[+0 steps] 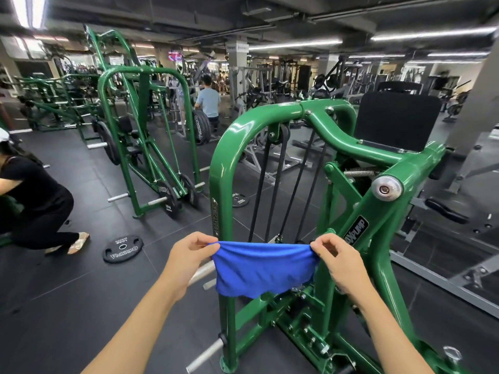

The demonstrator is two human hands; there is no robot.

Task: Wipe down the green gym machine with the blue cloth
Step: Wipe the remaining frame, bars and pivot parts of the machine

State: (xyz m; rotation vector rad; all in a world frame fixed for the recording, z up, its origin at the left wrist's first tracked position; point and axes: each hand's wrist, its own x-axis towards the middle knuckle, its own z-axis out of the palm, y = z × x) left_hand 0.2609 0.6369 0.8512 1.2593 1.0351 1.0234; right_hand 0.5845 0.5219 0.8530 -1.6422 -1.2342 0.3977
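Two bare hands held a blue cloth [263, 268] spread out in front of a green gym machine [224, 168]. Left hand [189, 255] pinched the cloth's top left corner w/ thumb & fingers; right hand [337, 259] pinched the top right corner. Cloth hung slack between them. A black weight plate [123, 249] lay on the floor at left, near a crouching person [35, 195]

Blue cloth [263, 268] stretched flat, hanging before green gym machine [224, 163] upright frame.
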